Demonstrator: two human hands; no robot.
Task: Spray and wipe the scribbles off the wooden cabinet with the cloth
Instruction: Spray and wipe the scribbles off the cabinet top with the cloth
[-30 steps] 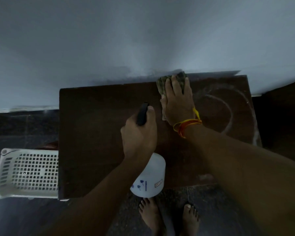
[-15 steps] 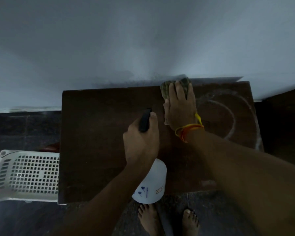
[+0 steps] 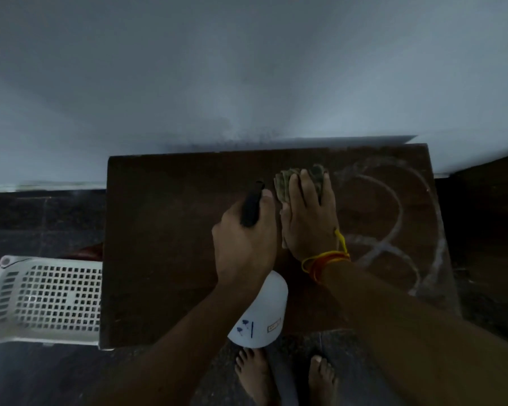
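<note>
The dark wooden cabinet top (image 3: 165, 244) fills the middle of the view, set against a pale wall. White chalk-like scribbles (image 3: 393, 218) loop over its right part. My right hand (image 3: 308, 221) lies flat with straight fingers on a greenish cloth (image 3: 285, 183), pressing it onto the wood just left of the scribbles. My left hand (image 3: 244, 247) grips the black head of a white spray bottle (image 3: 261, 315), held above the cabinet's front edge beside the right hand.
A white perforated plastic basket (image 3: 47, 297) sits on the dark floor left of the cabinet. My bare feet (image 3: 285, 376) stand at the cabinet's front. A dark piece of furniture (image 3: 490, 218) borders the cabinet on the right.
My right hand and the cloth have slid from the cabinet's back edge toward me. The left hand keeps its grip on the spray bottle.
</note>
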